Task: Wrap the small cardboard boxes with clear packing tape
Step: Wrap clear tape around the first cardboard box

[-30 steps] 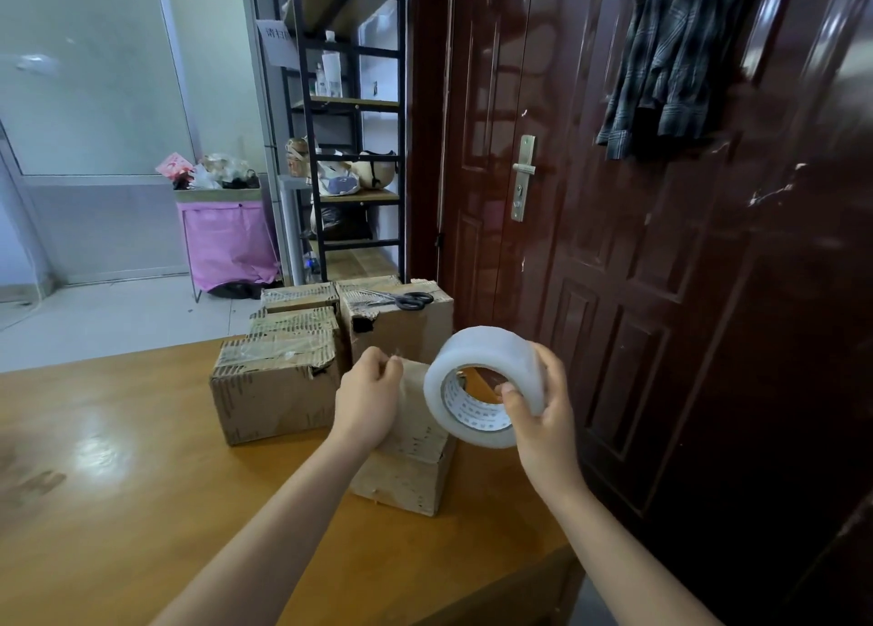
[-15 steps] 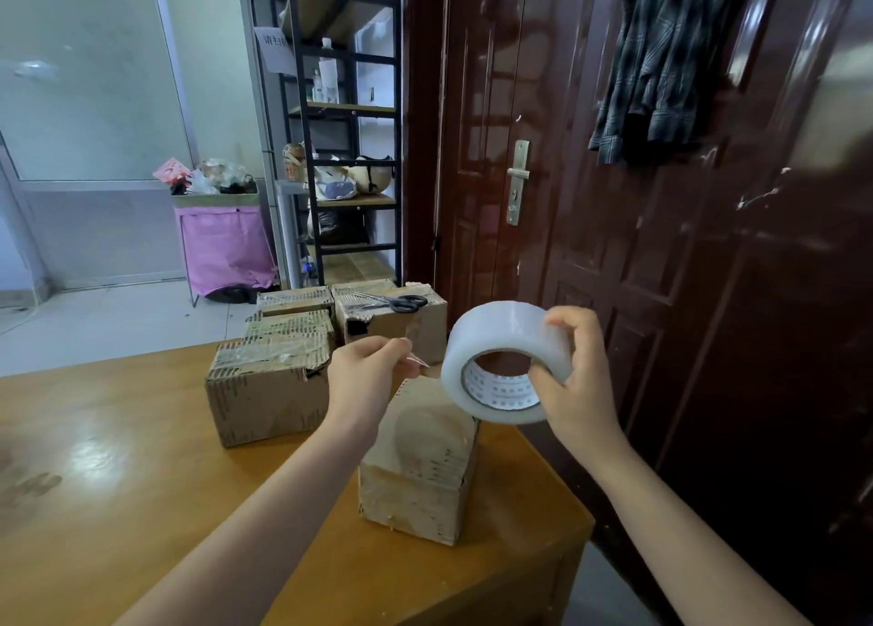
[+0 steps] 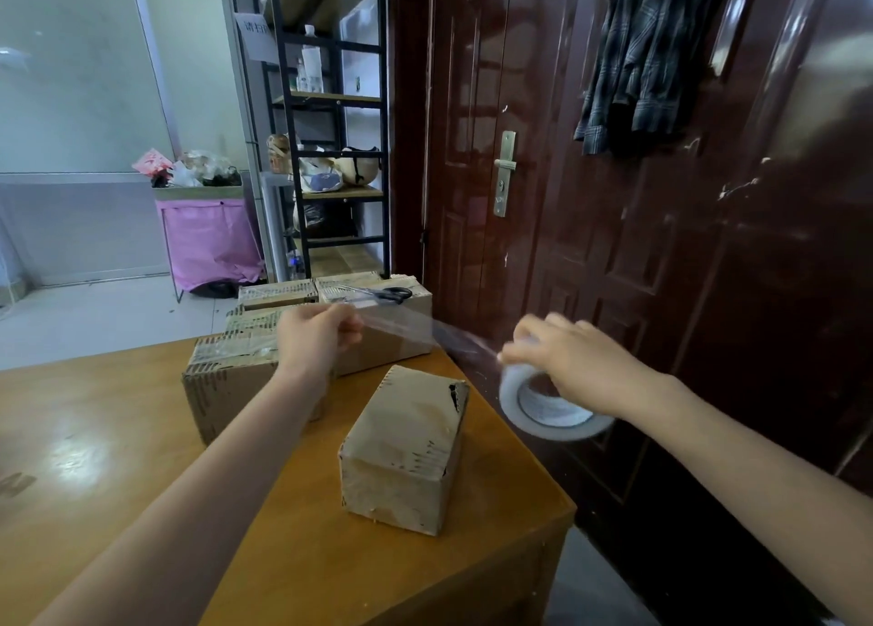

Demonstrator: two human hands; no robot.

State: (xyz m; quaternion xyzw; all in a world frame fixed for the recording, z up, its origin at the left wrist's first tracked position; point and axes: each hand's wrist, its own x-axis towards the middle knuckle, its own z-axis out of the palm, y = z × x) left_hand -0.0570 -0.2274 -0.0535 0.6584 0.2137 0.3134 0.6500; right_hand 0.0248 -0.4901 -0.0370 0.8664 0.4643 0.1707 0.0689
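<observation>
A small cardboard box (image 3: 401, 450) lies on the wooden table (image 3: 94, 436) near its right corner. My left hand (image 3: 316, 337) pinches the free end of a clear tape strip (image 3: 415, 330), held above and behind the box. The strip stretches right to the tape roll (image 3: 552, 413), which my right hand (image 3: 571, 361) grips from above, off the table's right edge. Several taped boxes (image 3: 226, 380) stand behind the small box.
Black-handled scissors (image 3: 387, 294) lie on top of the far right box. A dark red door (image 3: 614, 224) stands close on the right, with a plaid shirt (image 3: 647, 54) hanging on it. A black shelf rack (image 3: 330, 120) and a pink bin (image 3: 208, 243) are beyond the table.
My hands have drawn apart: the right hand carried the roll right and down, pulling a long strip of clear tape out from the end my left hand pinches. The small box now lies uncovered.
</observation>
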